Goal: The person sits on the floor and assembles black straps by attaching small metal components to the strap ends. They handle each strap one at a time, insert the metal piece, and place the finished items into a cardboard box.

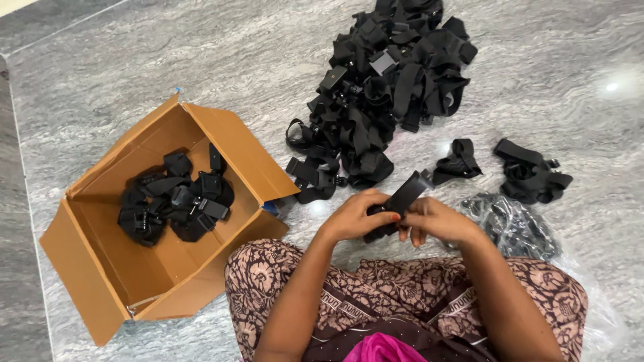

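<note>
Both hands, left hand point(355, 216) and right hand point(436, 220), closed around black strap point(402, 198).

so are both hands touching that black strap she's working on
Touching. The head view shows the left hand and right hand both wrapped around the black strap, fingers closed over it with no gap.

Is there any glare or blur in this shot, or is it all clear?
Head view: mostly sharp; bright glare spots on the polished stone floor; the black strap pile loses detail in its dark folds; both hands, left and right, are in focus on a black strap; the edges look slightly bowed.
</note>
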